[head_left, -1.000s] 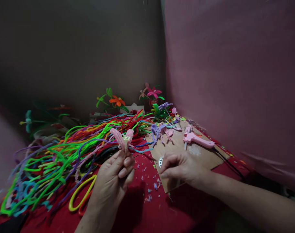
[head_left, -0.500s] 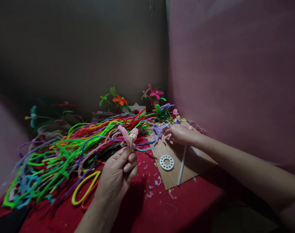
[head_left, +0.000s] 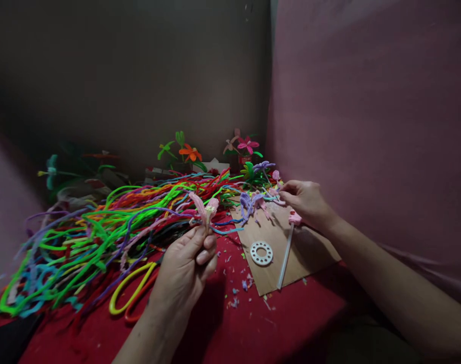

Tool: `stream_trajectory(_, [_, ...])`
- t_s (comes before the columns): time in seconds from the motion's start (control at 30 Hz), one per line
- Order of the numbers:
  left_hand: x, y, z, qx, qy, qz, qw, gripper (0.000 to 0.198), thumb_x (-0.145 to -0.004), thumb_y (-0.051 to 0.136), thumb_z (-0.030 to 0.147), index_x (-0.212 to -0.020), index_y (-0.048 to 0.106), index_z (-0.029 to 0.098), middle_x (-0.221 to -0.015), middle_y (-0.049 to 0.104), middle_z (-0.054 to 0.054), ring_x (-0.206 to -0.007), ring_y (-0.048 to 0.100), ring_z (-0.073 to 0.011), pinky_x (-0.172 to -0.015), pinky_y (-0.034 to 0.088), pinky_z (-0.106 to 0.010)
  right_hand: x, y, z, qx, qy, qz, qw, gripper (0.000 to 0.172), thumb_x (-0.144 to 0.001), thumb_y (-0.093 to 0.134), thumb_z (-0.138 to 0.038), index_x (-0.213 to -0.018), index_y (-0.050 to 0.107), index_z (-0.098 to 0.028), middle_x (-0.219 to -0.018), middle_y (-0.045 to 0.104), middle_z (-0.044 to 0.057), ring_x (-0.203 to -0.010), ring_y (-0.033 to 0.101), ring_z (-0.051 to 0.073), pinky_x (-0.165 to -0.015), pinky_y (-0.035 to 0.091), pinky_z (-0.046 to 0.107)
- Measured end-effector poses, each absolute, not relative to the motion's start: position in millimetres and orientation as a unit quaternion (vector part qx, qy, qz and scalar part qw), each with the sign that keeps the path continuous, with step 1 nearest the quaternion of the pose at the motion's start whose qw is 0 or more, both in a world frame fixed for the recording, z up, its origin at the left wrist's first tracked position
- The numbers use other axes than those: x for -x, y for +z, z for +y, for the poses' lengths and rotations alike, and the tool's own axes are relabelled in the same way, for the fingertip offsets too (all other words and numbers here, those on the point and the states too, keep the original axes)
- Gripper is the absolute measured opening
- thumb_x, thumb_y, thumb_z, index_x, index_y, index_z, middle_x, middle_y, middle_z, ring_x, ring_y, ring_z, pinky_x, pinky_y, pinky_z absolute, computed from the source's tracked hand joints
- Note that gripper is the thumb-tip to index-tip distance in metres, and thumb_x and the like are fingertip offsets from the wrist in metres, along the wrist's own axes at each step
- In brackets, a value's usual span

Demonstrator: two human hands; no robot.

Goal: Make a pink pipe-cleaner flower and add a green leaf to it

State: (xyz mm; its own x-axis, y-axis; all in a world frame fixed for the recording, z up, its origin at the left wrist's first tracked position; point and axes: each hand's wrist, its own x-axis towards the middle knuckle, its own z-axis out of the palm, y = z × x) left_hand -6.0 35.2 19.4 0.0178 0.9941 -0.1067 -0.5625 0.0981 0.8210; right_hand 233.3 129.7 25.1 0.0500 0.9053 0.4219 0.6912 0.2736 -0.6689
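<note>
My left hand pinches the base of a small pink pipe-cleaner flower and holds it upright above the red cloth. My right hand reaches to the far edge of the wooden board, fingers pinched on a thin pink pipe-cleaner piece beside purple and pink bits. A pink glue gun with a white glue stick lies partly under that wrist. A white ring with holes rests on the board.
A big tangle of coloured pipe cleaners covers the left of the red cloth. Yellow-handled scissors lie near my left wrist. Finished flowers stand at the back by the wall. A pink wall closes the right side.
My right hand went from the near board by the white ring to the far edge and pinched a pink piece. The left hand stayed put with its flower.
</note>
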Motion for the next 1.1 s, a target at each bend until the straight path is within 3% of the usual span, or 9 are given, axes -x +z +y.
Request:
stream_trajectory(0.13, [5, 18, 36, -0.285, 0.615, 0.357, 0.643, 0.019, -0.068, 0.07, 0.021, -0.08, 0.057, 0.015, -0.057, 0.044, 0.006, -0.038, 0.03, -0.0009, -0.031, 0.027, -0.011, -216, 19, 105, 0.438, 0.442, -0.548, 0.559, 0.014, -0.064, 0.068, -0.024, -0.07, 0.059, -0.015, -0.062, 0.064, 0.002, -0.051, 0.056, 0.012, -0.052, 0.041, 0.024])
stream_trajectory(0.23, [4, 15, 36, -0.274, 0.639, 0.363, 0.621, 0.02, -0.067, 0.071, 0.021, -0.081, 0.059, 0.013, -0.062, 0.053, 0.003, -0.043, 0.043, -0.0028, -0.035, 0.036, -0.012, -197, 13, 87, 0.354, 0.607, -0.46, 0.543, 0.022, -0.062, 0.072, -0.022, -0.079, 0.059, -0.016, -0.065, 0.066, 0.003, -0.055, 0.059, 0.012, -0.053, 0.043, 0.024])
stream_trajectory(0.33, [4, 13, 36, -0.278, 0.653, 0.368, 0.601, 0.02, -0.067, 0.071, 0.02, -0.083, 0.063, 0.01, -0.07, 0.062, -0.003, -0.044, 0.047, -0.0038, -0.036, 0.039, -0.013, -181, 6, 72, 0.319, 0.691, -0.423, 0.492, 0.025, -0.064, 0.072, -0.021, -0.085, 0.061, -0.015, -0.067, 0.066, 0.003, -0.058, 0.06, 0.012, -0.056, 0.045, 0.025])
stream_trajectory(0.53, [3, 15, 35, -0.287, 0.635, 0.361, 0.619, 0.012, -0.068, 0.067, 0.016, -0.077, 0.065, 0.009, -0.052, 0.058, 0.0, -0.036, 0.047, -0.0057, -0.031, 0.037, -0.013, -162, -8, 57, 0.339, 0.677, -0.465, 0.458, 0.023, -0.065, 0.073, -0.026, -0.084, 0.066, -0.017, -0.068, 0.066, 0.002, -0.057, 0.059, 0.011, -0.059, 0.045, 0.026])
stream_trajectory(0.67, [5, 16, 35, -0.287, 0.62, 0.362, 0.634, 0.009, -0.073, 0.063, 0.012, -0.08, 0.065, 0.008, -0.063, 0.065, -0.005, -0.04, 0.055, -0.0073, -0.035, 0.043, -0.014, -160, -8, 54, 0.351, 0.696, -0.475, 0.409, 0.028, -0.062, 0.075, -0.027, -0.088, 0.067, -0.017, -0.069, 0.066, 0.001, -0.057, 0.057, 0.01, -0.058, 0.044, 0.024])
stream_trajectory(0.8, [4, 15, 35, -0.276, 0.612, 0.351, 0.653, 0.017, -0.075, 0.058, 0.006, -0.09, 0.066, 0.01, -0.072, 0.068, -0.006, -0.056, 0.064, -0.0117, -0.043, 0.05, -0.015, -161, -5, 52, 0.349, 0.726, -0.473, 0.358, 0.023, -0.064, 0.073, -0.029, -0.08, 0.068, -0.014, -0.07, 0.068, 0.004, -0.056, 0.057, 0.009, -0.059, 0.043, 0.024])
stream_trajectory(0.97, [1, 16, 33, -0.267, 0.6, 0.366, 0.659, 0.019, -0.079, 0.052, 0.005, -0.092, 0.065, 0.009, -0.07, 0.068, -0.008, -0.056, 0.065, -0.0136, -0.049, 0.055, -0.021, -161, -8, 50, 0.347, 0.715, -0.499, 0.345, 0.018, -0.063, 0.072, -0.028, -0.073, 0.069, -0.014, -0.063, 0.065, 0.002, -0.052, 0.054, 0.009, -0.055, 0.041, 0.023])
stream_trajectory(1.1, [5, 22, 35, -0.264, 0.616, 0.382, 0.636, 0.028, -0.08, 0.048, 0.002, -0.103, 0.062, 0.009, -0.083, 0.07, -0.013, -0.066, 0.068, -0.015, -0.046, 0.052, -0.016, -172, -8, 74, 0.415, 0.603, -0.546, 0.406, 0.01, -0.059, 0.069, -0.021, -0.066, 0.067, -0.014, -0.06, 0.059, 0.0, -0.049, 0.047, 0.007, -0.049, 0.036, 0.022])
